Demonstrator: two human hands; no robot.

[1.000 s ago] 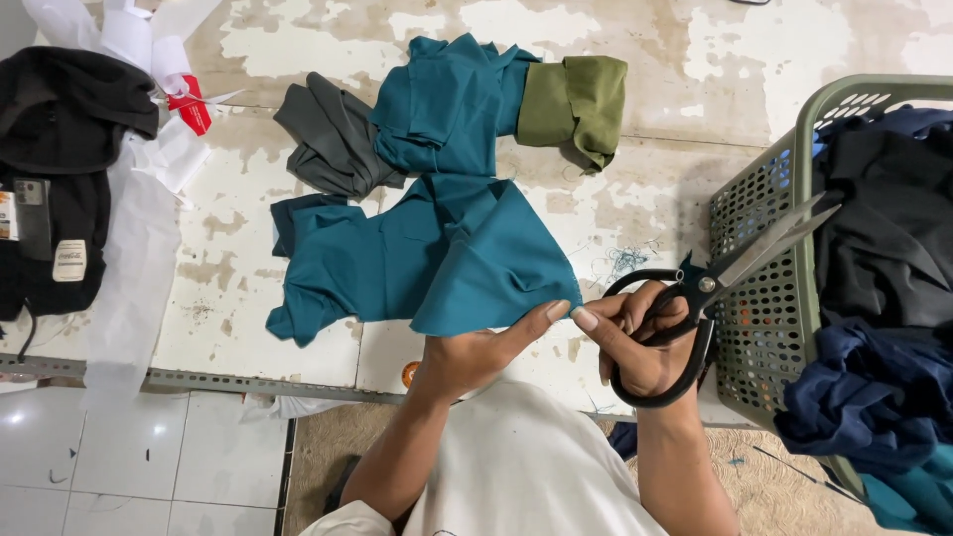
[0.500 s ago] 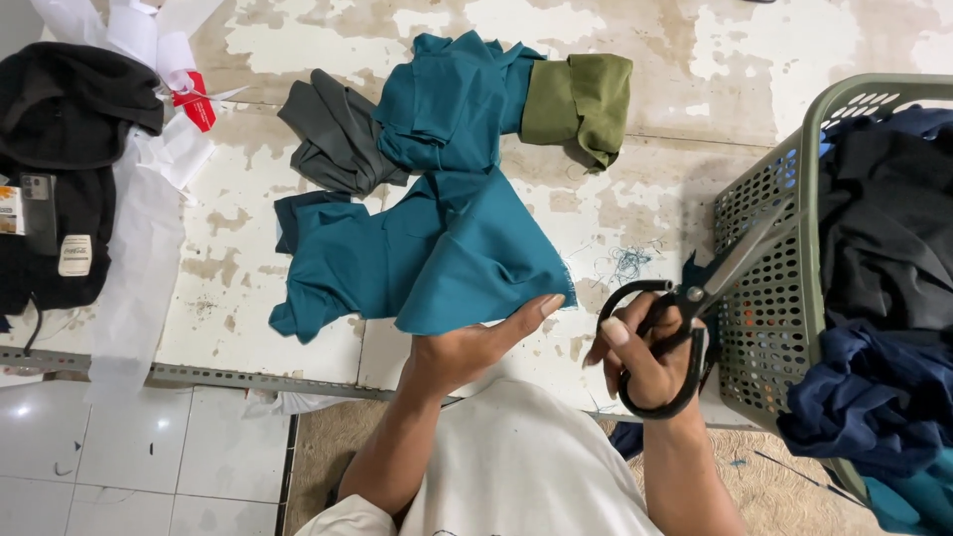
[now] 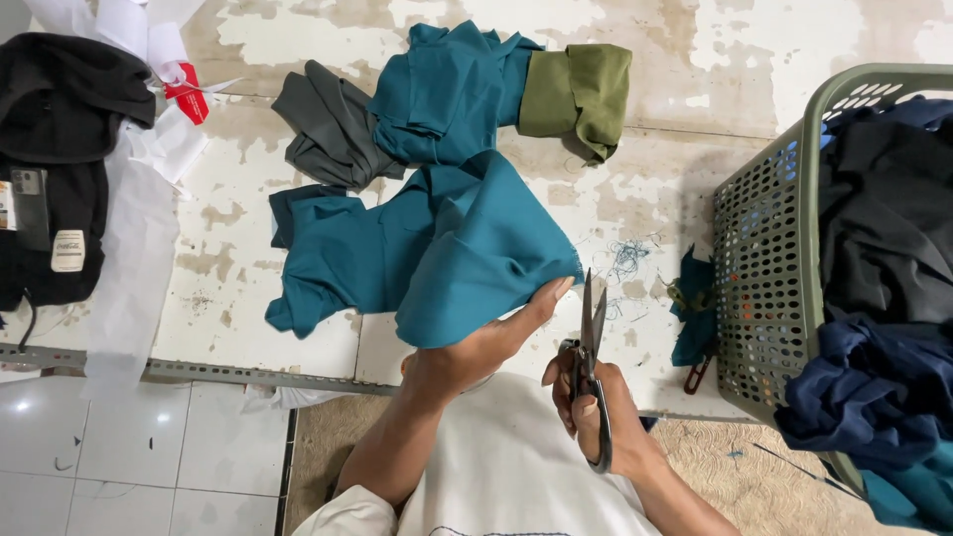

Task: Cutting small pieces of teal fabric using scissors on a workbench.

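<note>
Tabletop [image 3: 298, 119], chipped and white, spreads beyond both hands; off my right hand [image 3: 596, 412] I see a green basket [image 3: 764, 298] heaped with dark clothes. Teal cloth [image 3: 437, 258] lies just ahead of my left hand [image 3: 476, 352], whose thumb and fingers pinch its near corner. My right hand's fingers are curled through the scissors [image 3: 591, 347], blades nearly closed, tips beside that corner.

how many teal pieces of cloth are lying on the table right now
3: a large teal piece pinched by the left hand, a bunched one behind it, and a small scrap beside the basket. More may be hidden underneath.
</note>
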